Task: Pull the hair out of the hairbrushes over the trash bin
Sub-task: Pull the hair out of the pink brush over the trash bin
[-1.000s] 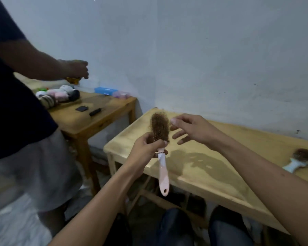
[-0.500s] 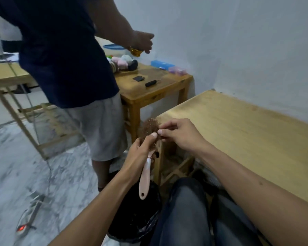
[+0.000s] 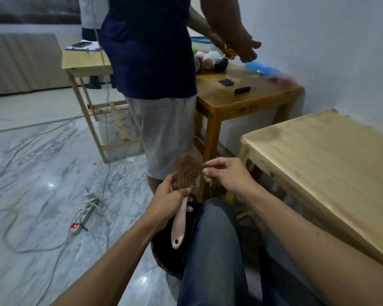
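No writing is legible anywhere. The view has swung left since a second ago: the black trash bin [image 3: 164,250] (half hidden by a knee) now sits below the hairbrush [image 3: 187,171]. The left hand [image 3: 168,196] grips its neck; the right hand [image 3: 228,172] pinches at the bristle edge.

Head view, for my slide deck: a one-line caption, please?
Left hand holds a pink hairbrush over the black trash bin; right hand pinches at its hair.
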Motion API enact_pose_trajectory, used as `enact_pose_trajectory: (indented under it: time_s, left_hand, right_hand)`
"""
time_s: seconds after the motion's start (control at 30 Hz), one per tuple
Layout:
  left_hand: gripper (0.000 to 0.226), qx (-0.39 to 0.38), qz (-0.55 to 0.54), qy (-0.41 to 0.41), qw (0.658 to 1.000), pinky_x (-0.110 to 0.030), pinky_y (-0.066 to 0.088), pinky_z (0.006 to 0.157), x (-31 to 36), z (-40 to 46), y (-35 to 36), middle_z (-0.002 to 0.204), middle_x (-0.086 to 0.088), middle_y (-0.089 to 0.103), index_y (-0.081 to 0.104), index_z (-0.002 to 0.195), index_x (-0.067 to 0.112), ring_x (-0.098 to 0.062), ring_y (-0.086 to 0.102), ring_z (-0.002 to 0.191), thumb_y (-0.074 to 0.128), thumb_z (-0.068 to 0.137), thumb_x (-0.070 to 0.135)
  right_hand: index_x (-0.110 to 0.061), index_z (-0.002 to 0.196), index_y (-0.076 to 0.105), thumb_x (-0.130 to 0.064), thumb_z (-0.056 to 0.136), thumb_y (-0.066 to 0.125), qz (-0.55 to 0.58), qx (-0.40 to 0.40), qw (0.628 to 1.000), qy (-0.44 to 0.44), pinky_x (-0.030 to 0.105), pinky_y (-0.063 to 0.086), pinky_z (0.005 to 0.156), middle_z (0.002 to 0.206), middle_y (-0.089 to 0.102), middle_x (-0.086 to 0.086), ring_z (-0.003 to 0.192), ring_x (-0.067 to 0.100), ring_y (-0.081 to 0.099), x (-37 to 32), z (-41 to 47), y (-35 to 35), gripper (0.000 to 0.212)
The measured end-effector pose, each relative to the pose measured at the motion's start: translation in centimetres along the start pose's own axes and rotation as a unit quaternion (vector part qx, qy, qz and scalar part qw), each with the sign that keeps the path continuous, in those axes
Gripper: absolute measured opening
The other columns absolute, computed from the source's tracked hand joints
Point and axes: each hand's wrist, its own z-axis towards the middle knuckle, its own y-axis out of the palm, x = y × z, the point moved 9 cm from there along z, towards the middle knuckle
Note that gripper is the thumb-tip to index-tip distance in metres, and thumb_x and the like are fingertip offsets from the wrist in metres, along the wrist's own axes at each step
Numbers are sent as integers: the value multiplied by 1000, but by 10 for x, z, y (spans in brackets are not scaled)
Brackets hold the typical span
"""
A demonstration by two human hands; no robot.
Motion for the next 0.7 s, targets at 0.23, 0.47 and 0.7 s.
enact_pose_trajectory:
  time_s: [0.23, 0.47, 0.7]
  left_hand:
    - [22, 149, 20, -23, 988, -29, 50, 45, -26, -14, -64, 77, -11, 69, 57, 116, 1, -17, 58, 54, 59, 98, 13]
    - [23, 227, 105, -22, 968, -35, 50, 52, -54, -20, -107, 79, -11, 71, 57, 118, 10, -17, 58, 50, 59, 96, 18]
    - [24, 153, 167, -4, 974, -34, 59, 60, -56, -29, -80, 97, -7, 72, 58, 118, 19, -14, 66, 65, 55, 95, 16]
  right_hand:
    - [-8, 103, 74, -7, 92, 71, 26, -26, 998, 44, 25, 59, 70, 86, 77, 11, 73, 17, 73, 34, 18, 36, 11]
    - [-14, 92, 75, -12, 92, 73, -3, -26, 995, 101, 34, 63, 82, 79, 78, 6, 73, 17, 76, 90, 33, 44, 3]
    - [-34, 133, 62, -34, 89, 68, 6, -164, 984, 74, 34, 47, 104, 121, 59, -11, 117, 12, 57, 83, 27, 84, 44]
